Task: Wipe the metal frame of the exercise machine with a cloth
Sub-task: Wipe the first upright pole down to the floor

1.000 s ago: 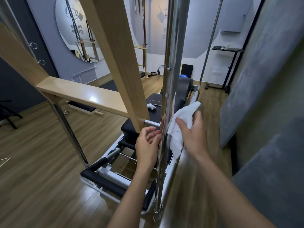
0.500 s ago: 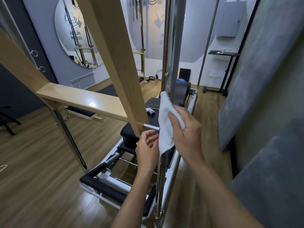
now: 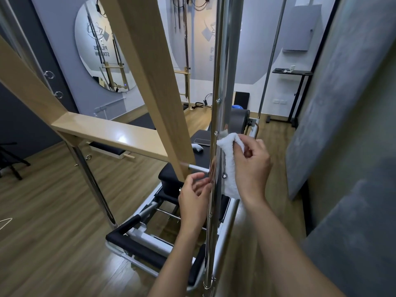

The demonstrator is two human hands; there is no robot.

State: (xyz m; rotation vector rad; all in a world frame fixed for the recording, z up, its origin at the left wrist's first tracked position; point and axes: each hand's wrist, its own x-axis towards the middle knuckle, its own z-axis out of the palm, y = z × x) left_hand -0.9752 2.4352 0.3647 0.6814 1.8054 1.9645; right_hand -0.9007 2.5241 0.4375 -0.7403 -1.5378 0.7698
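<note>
Your right hand [image 3: 250, 168] grips the white cloth [image 3: 229, 168] in curled fingers [image 3: 258, 146] and presses it against the right side of the chrome post [image 3: 222, 82]. Your left hand [image 3: 194, 198] sits just left of the post, loosely curled and holding nothing.

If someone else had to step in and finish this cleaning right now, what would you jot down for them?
Right hand: grips the white cloth and presses it on the right side of the chrome upright post, about mid-height.
Left hand: loosely curled, fingertips at the post's left side, holding nothing.
Done: cannot tell how much is wiped.
Left: likely this post above and below the cloth, then the slanted metal post on the left.
</note>
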